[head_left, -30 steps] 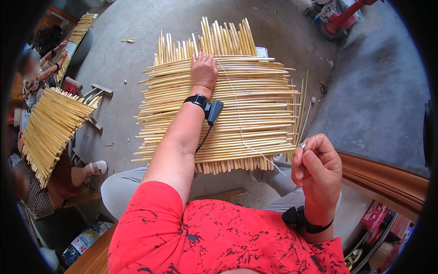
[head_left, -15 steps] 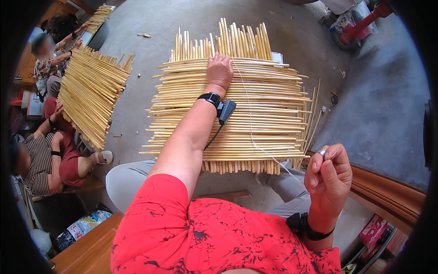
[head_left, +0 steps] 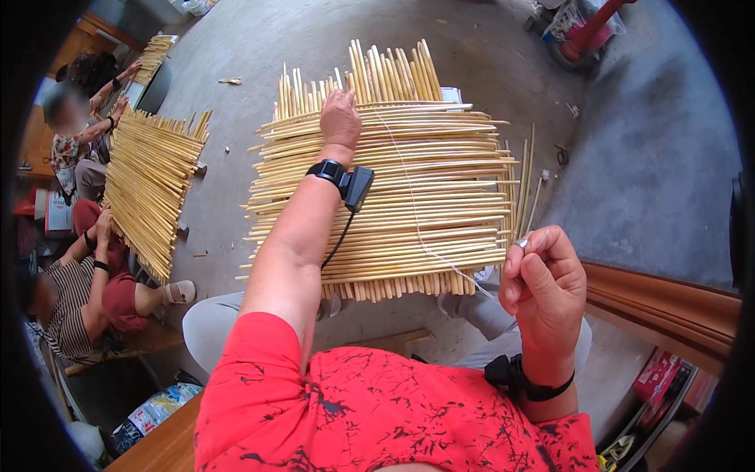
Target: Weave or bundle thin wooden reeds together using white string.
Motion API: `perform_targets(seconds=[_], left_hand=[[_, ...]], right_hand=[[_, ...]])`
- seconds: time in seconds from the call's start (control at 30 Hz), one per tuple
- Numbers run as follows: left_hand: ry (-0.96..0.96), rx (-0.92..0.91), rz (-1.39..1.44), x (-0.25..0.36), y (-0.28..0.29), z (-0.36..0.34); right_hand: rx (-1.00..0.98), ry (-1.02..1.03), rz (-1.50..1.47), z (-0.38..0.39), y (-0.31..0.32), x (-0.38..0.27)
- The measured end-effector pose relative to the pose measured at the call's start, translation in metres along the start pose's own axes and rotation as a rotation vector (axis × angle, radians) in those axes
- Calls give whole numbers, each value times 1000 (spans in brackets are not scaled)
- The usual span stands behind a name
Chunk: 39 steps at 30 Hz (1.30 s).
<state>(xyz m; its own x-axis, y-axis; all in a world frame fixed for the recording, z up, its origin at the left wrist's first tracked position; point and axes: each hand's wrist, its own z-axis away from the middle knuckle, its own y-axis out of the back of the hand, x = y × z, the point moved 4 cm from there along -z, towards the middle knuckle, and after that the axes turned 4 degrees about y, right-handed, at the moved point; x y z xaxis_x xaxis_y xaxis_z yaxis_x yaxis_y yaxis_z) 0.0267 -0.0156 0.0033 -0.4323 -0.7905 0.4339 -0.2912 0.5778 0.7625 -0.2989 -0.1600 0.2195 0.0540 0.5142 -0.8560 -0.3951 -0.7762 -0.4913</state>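
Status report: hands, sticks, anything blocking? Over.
Left hand on the sticks, far side. Right hand in a pinch, white thread leading to it. Left forearm covers some sticks.

We now have our left hand [head_left: 340,122] a little further left than before, apart from the white thread [head_left: 411,193] it was beside; its fingers [head_left: 347,82], earlier spread over the topmost crosswise sticks [head_left: 440,118], now reach the upright sticks [head_left: 393,75].
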Motion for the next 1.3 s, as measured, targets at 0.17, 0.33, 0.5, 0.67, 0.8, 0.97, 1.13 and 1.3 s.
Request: perform_targets(seconds=[0.17,0.33,0.5,0.67,0.8,0.97,1.13,1.3], left_hand=[[-73,-143,-29,-1,2,-7],[-127,-229,-68,5,-7,-10],[-112,-269,-11,5,-9,-14],[-233,-182,-26,12,-1,-13],[-267,-149,-53,19,3,-9],[-202,-290,-83,21,3,-1],[-124,-316,76,11,3,4],[-121,-273,263,-3,1,5]], right_hand=[[-2,-26,8,0,0,2],[4,-75,48,-2,-1,6],[-36,-144,153,-4,1,13],[-75,-190,303,-7,-1,25],[-115,-129,558,-11,3,53],[-240,91,1187,-33,32,113],[-361,156,1450,-52,37,133],[-352,518,1645,-150,4,128]])
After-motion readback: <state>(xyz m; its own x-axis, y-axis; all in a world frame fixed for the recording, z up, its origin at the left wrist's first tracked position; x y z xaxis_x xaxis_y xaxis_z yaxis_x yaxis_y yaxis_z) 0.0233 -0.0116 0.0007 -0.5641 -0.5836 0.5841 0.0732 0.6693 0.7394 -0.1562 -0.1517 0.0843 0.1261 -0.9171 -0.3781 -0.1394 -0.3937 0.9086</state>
